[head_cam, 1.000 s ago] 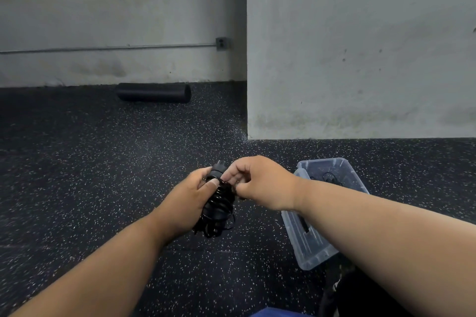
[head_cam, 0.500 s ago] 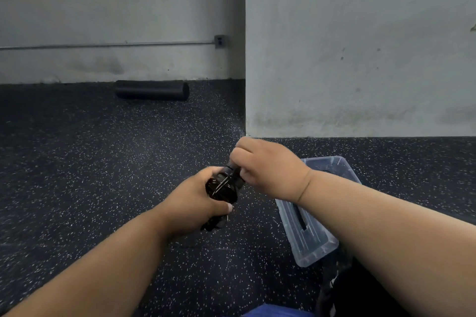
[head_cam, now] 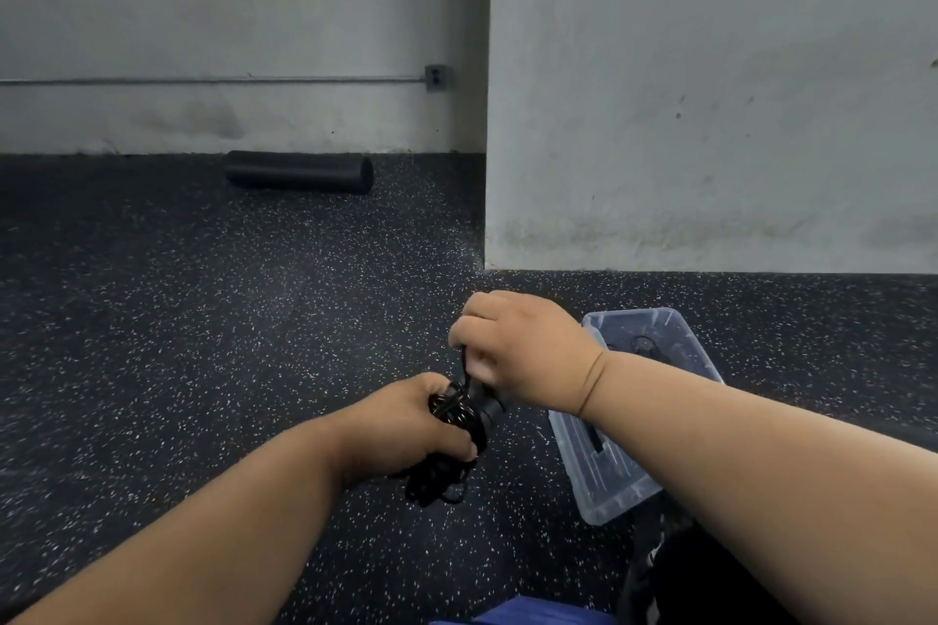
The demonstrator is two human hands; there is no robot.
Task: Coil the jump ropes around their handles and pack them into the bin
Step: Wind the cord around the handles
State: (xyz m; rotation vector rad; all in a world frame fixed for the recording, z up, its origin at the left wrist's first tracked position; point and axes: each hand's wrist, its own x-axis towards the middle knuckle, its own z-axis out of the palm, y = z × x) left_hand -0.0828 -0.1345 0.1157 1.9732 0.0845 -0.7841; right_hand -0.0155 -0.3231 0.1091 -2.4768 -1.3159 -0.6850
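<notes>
A grey concrete wall (head_cam: 710, 91) rises over a dark speckled rubber floor (head_cam: 177, 320), its corner jutting toward the camera. A black foam roller (head_cam: 299, 171) lies on the floor against the far wall. A clear plastic bin (head_cam: 609, 482) sits on the floor under the right forearm, with dark items inside that are too dim to identify. The left hand (head_cam: 401, 426) curls its fingers around a black jump rope (head_cam: 457, 421), whose cord is coiled around its handles and held above the floor just left of the bin. The right hand (head_cam: 523, 350), fingers curled, pinches the cord at the bundle's upper end. A small outlet box (head_cam: 435, 77) is fixed to the far wall.
</notes>
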